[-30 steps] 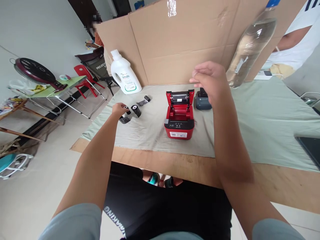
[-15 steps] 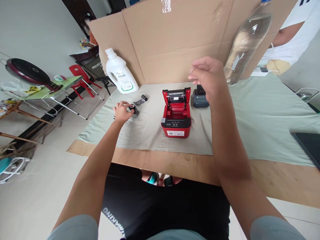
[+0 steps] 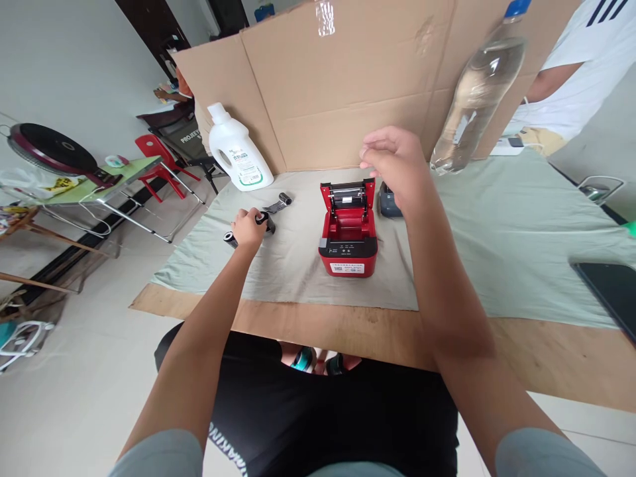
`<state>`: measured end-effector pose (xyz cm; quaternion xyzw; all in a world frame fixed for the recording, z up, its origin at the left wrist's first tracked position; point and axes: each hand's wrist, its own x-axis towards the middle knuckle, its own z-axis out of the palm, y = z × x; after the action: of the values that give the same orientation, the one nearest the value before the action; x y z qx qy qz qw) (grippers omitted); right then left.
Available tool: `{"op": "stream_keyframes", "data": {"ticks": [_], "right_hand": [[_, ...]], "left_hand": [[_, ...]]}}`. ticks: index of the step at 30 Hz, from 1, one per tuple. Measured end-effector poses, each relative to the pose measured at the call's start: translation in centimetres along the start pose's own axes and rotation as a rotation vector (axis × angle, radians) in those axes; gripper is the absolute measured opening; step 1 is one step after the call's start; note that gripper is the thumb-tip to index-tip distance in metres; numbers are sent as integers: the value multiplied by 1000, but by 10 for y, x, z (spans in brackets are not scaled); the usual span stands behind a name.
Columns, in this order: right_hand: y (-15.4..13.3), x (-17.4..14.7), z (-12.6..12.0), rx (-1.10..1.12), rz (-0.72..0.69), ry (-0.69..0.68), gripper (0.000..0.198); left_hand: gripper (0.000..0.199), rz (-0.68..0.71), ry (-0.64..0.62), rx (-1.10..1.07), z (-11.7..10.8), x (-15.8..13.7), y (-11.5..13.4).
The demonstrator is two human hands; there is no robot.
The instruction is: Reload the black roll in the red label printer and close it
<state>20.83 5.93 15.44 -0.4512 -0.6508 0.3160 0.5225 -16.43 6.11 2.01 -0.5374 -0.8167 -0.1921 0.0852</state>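
Observation:
My left hand (image 3: 249,228) is over the left part of the cloth, its fingers curled around a black ribbon roll (image 3: 269,223). Another dark roll end (image 3: 230,239) shows on the near side of that hand. Just beyond lies a small roll (image 3: 285,199) with a loose dark strip. In the middle stands a red and black label printer (image 3: 348,257), its lid raised and its red inside showing. My right hand (image 3: 395,162) hangs in the air behind and right of the printer, fingers loosely bent, with nothing visible in them. It partly covers a dark grey device (image 3: 389,204).
A white detergent bottle (image 3: 240,151) and a large clear water bottle (image 3: 477,96) stand before an upright cardboard sheet (image 3: 348,86). A black phone (image 3: 607,288) lies at the right edge. A person in a white shirt (image 3: 589,73) is behind the cardboard.
My right hand has moved left and slightly down, nearer the printer. My left hand has shifted a little right, and the near roll end shows more. The view has tilted slightly.

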Motion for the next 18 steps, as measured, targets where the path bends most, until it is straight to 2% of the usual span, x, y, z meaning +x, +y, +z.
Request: {"op": "stream_keyframes", "data": {"ticks": [5,11,15,18], "right_hand": [[0,0,7,-10,0,-8,22],[1,1,11,-20,-14,-54,25],[1,0,10,-27,-34,-66,25],[0,-2,10,-12,-26,-63,23]], "left_hand": [[17,-66,-29,-63,2,-5,8],[18,36,93,-154,2,-9,13],[15,97,66,-191,10,-10,8],[18,71,70,-242,17,-10,5]]}}
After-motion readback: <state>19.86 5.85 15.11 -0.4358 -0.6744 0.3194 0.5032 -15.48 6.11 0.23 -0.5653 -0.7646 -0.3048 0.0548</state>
